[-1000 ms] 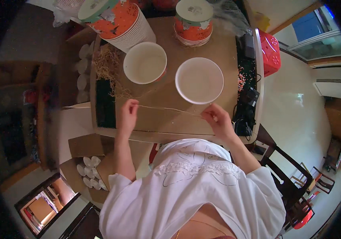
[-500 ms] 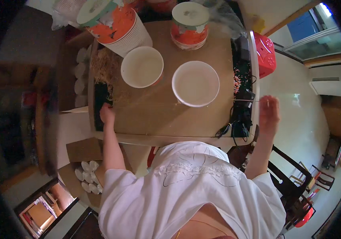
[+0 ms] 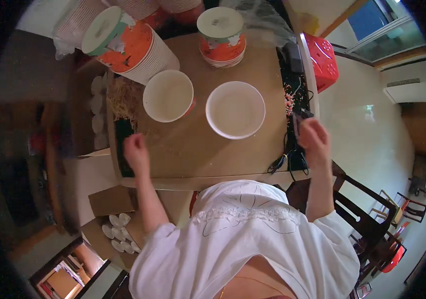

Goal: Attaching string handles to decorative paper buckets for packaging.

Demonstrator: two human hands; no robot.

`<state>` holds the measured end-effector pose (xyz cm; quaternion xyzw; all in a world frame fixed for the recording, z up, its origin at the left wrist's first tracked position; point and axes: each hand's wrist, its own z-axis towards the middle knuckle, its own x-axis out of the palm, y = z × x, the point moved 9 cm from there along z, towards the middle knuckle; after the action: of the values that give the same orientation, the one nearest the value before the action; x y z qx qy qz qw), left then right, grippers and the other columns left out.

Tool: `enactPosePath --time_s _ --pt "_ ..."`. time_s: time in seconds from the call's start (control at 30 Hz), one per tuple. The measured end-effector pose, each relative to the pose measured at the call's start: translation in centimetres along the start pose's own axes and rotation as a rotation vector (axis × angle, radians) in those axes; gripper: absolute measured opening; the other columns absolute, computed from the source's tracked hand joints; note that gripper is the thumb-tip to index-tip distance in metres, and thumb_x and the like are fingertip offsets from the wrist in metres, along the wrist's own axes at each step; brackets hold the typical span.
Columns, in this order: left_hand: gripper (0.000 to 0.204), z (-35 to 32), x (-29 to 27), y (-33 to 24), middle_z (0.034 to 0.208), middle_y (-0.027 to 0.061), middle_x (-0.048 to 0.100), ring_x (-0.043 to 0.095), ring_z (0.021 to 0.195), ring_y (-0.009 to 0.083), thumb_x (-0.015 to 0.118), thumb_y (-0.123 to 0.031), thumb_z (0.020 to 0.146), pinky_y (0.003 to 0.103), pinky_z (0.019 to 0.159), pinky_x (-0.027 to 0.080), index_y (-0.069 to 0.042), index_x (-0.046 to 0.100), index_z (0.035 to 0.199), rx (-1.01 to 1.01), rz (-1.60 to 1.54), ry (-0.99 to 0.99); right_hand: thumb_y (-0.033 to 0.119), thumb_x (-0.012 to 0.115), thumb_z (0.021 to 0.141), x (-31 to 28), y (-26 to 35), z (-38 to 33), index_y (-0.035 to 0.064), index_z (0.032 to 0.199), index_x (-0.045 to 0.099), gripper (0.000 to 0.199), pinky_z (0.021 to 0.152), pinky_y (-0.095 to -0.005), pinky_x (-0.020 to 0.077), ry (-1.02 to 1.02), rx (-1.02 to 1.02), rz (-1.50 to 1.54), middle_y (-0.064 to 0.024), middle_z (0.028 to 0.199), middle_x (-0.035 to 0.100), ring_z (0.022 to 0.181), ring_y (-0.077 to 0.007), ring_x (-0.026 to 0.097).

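Note:
My left hand [image 3: 136,149] is over the table's left edge, just below a heap of dry straw-like fibres [image 3: 123,97]. Its fingers are curled together; anything in them is too small to make out. At the right edge my right hand [image 3: 314,137] is closed beside a small dark device [image 3: 302,115] with cables; what it grips, if anything, is hidden. Between the hands two white paper tubs stand with their mouths up: the left tub [image 3: 168,96] and the right tub [image 3: 235,110]. Neither hand touches them.
Behind stand a leaning stack of orange-and-white tubs [image 3: 133,50] and a shorter stack [image 3: 221,42]. Small pink and white beads [image 3: 289,99] lie by black cables [image 3: 285,158]. A red stool [image 3: 321,62] is right of the table, an open carton [image 3: 111,202] at lower left.
My right hand has moved left, inward to the table's edge. My left hand has lifted slightly and shifted right. A thin line seen earlier beside the right hand no longer shows. The view has shifted slightly.

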<state>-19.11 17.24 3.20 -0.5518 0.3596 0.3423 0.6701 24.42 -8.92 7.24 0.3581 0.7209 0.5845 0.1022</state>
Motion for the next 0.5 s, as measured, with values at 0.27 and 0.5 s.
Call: enactPosePath --time_s 0.27,0.5 --pt "0.032 -13.0 3.4 -23.9 0.085 0.0046 0.058 0.057 0.074 0.0189 0.066 -0.001 0.073 0.03 0.068 0.049 -0.007 0.064 0.104 0.517 -0.59 0.607 0.008 0.058 0.086 9.9 -8.2 -4.3 0.0014 0.086 0.058 0.007 0.05 -0.0181 0.0324 0.347 0.147 -0.298 0.0055 0.067 0.048 0.059 -0.0013 0.039" --pt "0.014 -14.3 5.4 -23.8 0.078 0.0087 0.058 0.058 0.074 0.0253 0.067 -0.002 0.071 0.035 0.065 0.048 -0.005 0.064 0.085 0.635 -0.422 0.665 0.01 0.063 0.083 8.0 -9.6 -5.5 0.0002 0.091 0.062 0.012 0.05 -0.0218 0.0359 0.361 0.195 -0.394 0.0025 0.061 0.049 0.056 -0.0041 0.04"
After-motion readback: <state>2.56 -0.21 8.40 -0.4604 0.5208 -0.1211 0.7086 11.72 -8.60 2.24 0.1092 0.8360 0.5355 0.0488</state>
